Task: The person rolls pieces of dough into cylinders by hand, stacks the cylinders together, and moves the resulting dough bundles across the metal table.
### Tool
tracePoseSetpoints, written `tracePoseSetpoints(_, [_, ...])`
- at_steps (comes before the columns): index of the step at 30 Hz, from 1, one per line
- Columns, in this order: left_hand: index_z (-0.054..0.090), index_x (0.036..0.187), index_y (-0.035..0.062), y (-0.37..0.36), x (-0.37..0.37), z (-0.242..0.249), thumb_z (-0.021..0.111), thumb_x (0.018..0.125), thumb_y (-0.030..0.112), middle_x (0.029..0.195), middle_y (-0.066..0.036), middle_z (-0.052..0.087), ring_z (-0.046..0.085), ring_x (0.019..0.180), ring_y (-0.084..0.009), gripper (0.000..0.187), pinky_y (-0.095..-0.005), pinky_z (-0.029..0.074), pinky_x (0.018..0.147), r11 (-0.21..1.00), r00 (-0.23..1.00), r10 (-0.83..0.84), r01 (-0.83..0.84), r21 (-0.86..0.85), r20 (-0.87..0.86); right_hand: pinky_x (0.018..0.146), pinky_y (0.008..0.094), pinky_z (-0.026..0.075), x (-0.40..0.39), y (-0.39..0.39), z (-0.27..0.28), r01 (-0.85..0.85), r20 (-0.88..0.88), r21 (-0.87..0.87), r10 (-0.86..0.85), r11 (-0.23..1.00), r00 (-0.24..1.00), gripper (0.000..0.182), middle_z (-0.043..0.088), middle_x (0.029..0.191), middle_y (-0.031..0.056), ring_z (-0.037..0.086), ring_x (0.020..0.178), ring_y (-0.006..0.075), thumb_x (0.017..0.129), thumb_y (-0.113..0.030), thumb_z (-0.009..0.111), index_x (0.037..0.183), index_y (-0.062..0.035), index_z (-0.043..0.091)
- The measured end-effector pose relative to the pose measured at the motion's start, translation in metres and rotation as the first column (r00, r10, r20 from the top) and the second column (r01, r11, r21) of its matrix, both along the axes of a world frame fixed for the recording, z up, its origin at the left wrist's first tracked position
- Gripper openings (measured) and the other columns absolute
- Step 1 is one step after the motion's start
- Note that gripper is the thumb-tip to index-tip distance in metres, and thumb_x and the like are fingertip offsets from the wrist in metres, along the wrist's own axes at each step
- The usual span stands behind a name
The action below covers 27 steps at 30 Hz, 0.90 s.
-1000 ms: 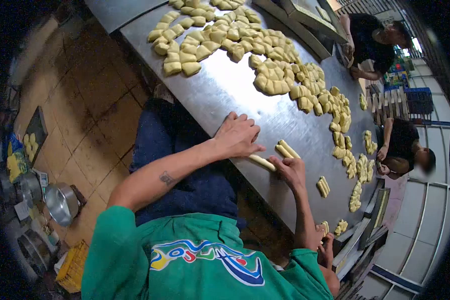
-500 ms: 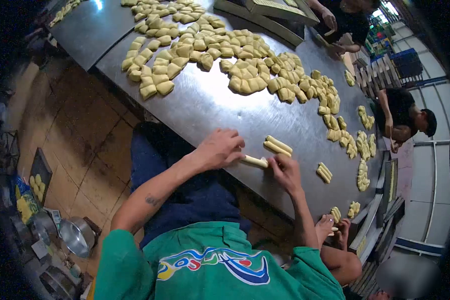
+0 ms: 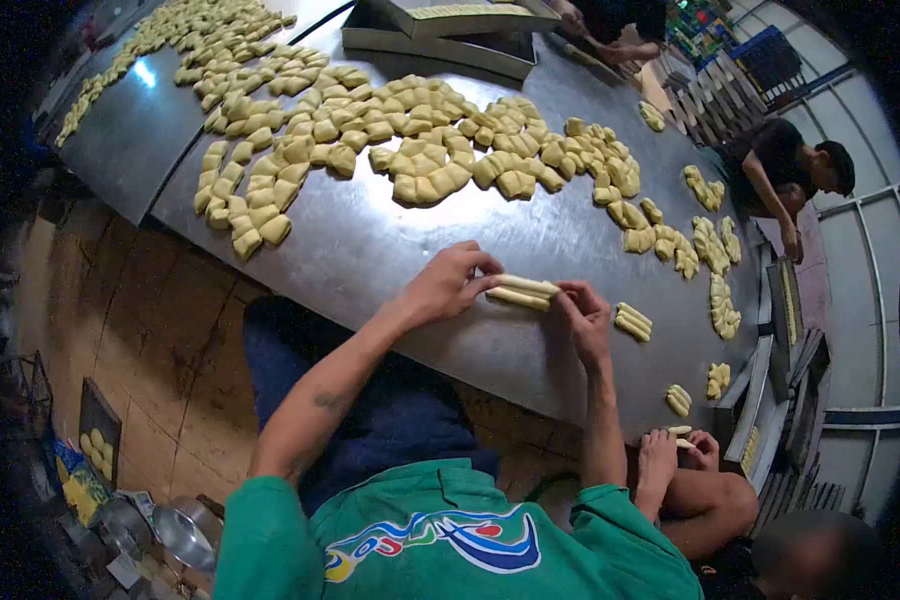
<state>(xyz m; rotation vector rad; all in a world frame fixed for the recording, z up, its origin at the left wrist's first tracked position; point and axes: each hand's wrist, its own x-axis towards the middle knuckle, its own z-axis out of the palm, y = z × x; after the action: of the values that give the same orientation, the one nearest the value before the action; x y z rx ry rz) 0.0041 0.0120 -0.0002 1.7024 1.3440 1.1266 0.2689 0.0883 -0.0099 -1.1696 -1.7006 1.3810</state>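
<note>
My left hand (image 3: pixel 452 284) pinches the left end of a pale yellow dough roll (image 3: pixel 526 286) at the near side of the steel table. My right hand (image 3: pixel 584 316) has its fingertips closed on the right end of that roll. Another dough roll (image 3: pixel 517 299) lies alongside, just below it. Whether a further roll is hidden behind cannot be made out. A set of dough rolls (image 3: pixel 633 322) laid side by side rests on the table just right of my right hand.
Many dough pieces (image 3: pixel 430 170) spread over the steel table (image 3: pixel 370 260). Metal trays (image 3: pixel 440 45) stand at the far side. A co-worker's hands (image 3: pixel 678 452) handle dough at lower right; other people (image 3: pixel 790 170) work along the far edges. Metal pans (image 3: pixel 185 535) sit at lower left.
The roll between my hands has moved up from the table's near edge to the rolls lying beyond it. The whole view has also shifted and turned.
</note>
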Motion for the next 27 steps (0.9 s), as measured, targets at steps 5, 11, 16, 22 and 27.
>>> tracePoseSetpoints(5, [0.070, 0.101, 0.0050, 0.030, 0.018, -0.038, 0.068, 0.086, 0.014, 0.089, -0.011, 0.061, 0.059, 0.073, -0.0219, 0.017, -0.0331, 0.049, 0.068, 0.981, 0.982, 0.189, -0.189, 0.043, -0.006, 0.077, 0.0259, 0.048, -0.005, 0.020, -0.034, 0.103, 0.043, 0.194, -0.113, 0.976, 0.993, 0.013, 0.063, 0.092, 0.0031, 0.060, 0.086, 0.0127, 0.090, -0.003, 0.063, 0.101, -0.0024, 0.068])
tracePoseSetpoints(11, [0.071, 0.093, 0.0034, 0.025, 0.020, -0.035, 0.067, 0.081, 0.014, 0.087, -0.015, 0.063, 0.060, 0.088, -0.0333, 0.017, -0.0411, 0.048, 0.081, 0.978, 0.976, 0.210, -0.209, -0.019, 0.064, 0.083, 0.0269, 0.046, -0.010, 0.013, -0.029, 0.084, 0.060, 0.251, -0.102, 0.964, 0.993, 0.011, 0.063, 0.093, 0.0057, 0.058, 0.090, 0.0160, 0.088, -0.002, 0.063, 0.098, -0.0015, 0.068])
tracePoseSetpoints(16, [0.072, 0.095, 0.0050, 0.026, 0.018, -0.040, 0.066, 0.081, 0.014, 0.089, -0.013, 0.064, 0.061, 0.090, -0.0321, 0.017, -0.0401, 0.048, 0.085, 0.987, 0.986, 0.163, -0.163, 0.005, -0.017, 0.085, 0.0306, 0.045, -0.009, 0.014, -0.026, -0.003, 0.182, 0.323, -0.059, 0.947, 0.981, 0.015, 0.064, 0.097, 0.0085, 0.057, 0.093, 0.0214, 0.083, 0.001, 0.062, 0.097, -0.0009, 0.068])
tracePoseSetpoints(22, [0.070, 0.105, 0.0062, 0.026, 0.013, -0.054, 0.070, 0.083, 0.017, 0.099, -0.012, 0.062, 0.060, 0.094, -0.0292, 0.024, -0.0382, 0.049, 0.085, 0.979, 0.983, 0.138, -0.116, 0.165, -0.125, 0.091, 0.0324, 0.043, -0.008, 0.014, -0.019, -0.022, 0.133, 0.206, -0.006, 0.978, 0.991, 0.021, 0.063, 0.100, 0.0111, 0.055, 0.100, 0.0236, 0.079, -0.004, 0.064, 0.099, -0.0001, 0.068])
tracePoseSetpoints(27, [0.068, 0.111, 0.0078, 0.017, 0.015, -0.035, 0.077, 0.076, 0.022, 0.102, -0.012, 0.061, 0.056, 0.099, -0.0300, 0.038, -0.0385, 0.047, 0.089, 0.977, 0.971, 0.153, -0.121, 0.174, -0.182, 0.096, 0.0367, 0.041, -0.004, 0.019, -0.005, -0.265, 0.337, 0.340, 0.146, 0.902, 0.930, 0.038, 0.062, 0.110, 0.0118, 0.055, 0.106, 0.0271, 0.076, -0.015, 0.073, 0.111, -0.0031, 0.064])
